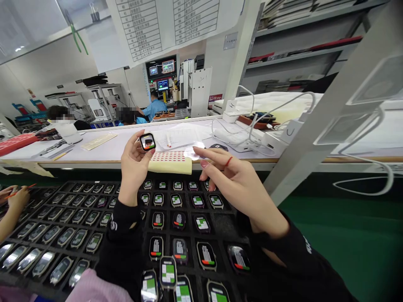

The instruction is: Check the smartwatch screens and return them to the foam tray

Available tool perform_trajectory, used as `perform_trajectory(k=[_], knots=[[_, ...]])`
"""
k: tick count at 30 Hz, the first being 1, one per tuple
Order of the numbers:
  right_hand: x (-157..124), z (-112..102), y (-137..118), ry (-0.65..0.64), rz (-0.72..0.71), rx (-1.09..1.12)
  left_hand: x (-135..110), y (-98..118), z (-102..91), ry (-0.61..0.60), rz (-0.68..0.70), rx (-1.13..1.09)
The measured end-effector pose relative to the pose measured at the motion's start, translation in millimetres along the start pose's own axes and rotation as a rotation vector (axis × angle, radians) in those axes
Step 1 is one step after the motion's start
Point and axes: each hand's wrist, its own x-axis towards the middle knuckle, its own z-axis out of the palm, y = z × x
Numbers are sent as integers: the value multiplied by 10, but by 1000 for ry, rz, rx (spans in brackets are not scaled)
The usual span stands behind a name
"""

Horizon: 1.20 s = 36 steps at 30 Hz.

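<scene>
My left hand (134, 161) holds up a smartwatch body (147, 142) without a strap, its lit screen facing me, pinched at the edges. My right hand (233, 180) hangs in the air to the right, fingers apart and index finger stretched forward. By its index fingertip is a shiny whitish patch (194, 152); whether the finger touches it I cannot tell. Below both hands, a black tray (192, 209) holds rows of watch bodies, many with green and white screens, others with red and green bars. One watch (168, 272) lies across its neighbours in the tray.
A yellow sheet of red dot stickers (170, 162) lies at the bench edge, near papers (179, 136) and a pen. White cables (252, 121) and chargers crowd the right beside a slanted post (317, 113). At far left, another person's hands (17, 201) hold a thin orange-red tool.
</scene>
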Motion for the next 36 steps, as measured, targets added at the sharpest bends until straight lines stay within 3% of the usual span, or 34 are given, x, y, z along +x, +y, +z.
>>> perform_trajectory(k=[27,36], knots=[[-4,12,0,-8,-14,-5,-10,-41,42,6,-6,13],[0,11,-5,-12,-5,-37,-95,49,234,-43,-108,-104]])
